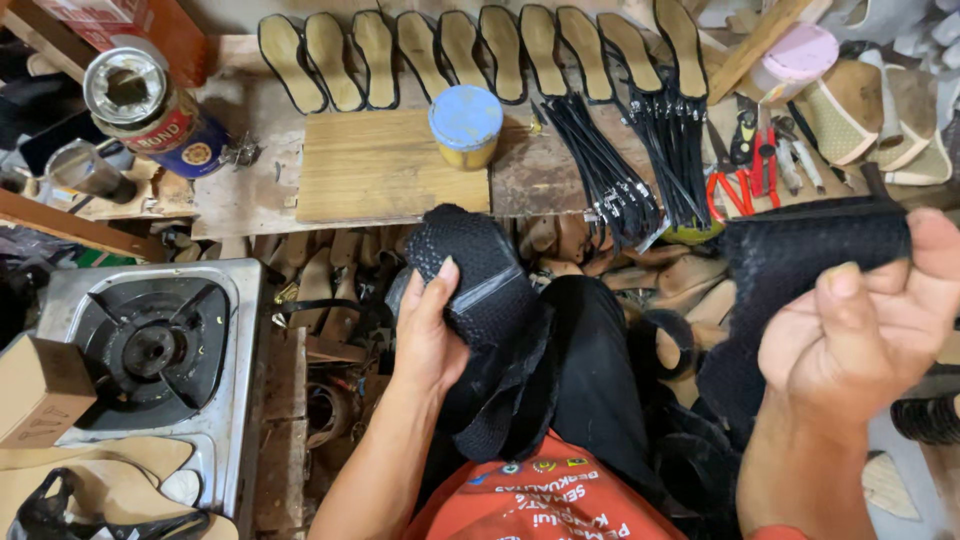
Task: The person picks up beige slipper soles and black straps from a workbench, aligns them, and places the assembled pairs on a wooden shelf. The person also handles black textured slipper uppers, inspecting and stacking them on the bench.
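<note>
Black mesh fabric is in both hands, w/ the blue-lidded jar (pixel 466 124) on the desk (pixel 250 190) as landmark. Left hand (pixel 428 335) is below the jar, a bit to its left; its grip is pressed together on a shoe form wrapped in black mesh (pixel 478 270), thumb lying on top of the mesh, fingers hidden behind it. Loose black strips hang down from this piece over the lap. Right hand (pixel 860 325) is far right of the jar and lower; its grip is pinching a second black mesh piece (pixel 805 250), thumb on the front side, fingers curled behind the upper edge. This piece is stretched flat and hangs downward.

Just behind the jar a row of black-edged tan insoles (pixel 480 55) lies side by side. Right of the jar is a bundle of thin black straps (pixel 620 170), then red-handled scissors (pixel 728 185) and pliers. Under the jar is a light wooden board (pixel 380 165). Far left of the jar stands an open metal tin (pixel 140 100); below-left is a gas stove (pixel 150 345) w/ a small cardboard box (pixel 35 385) on its edge.
</note>
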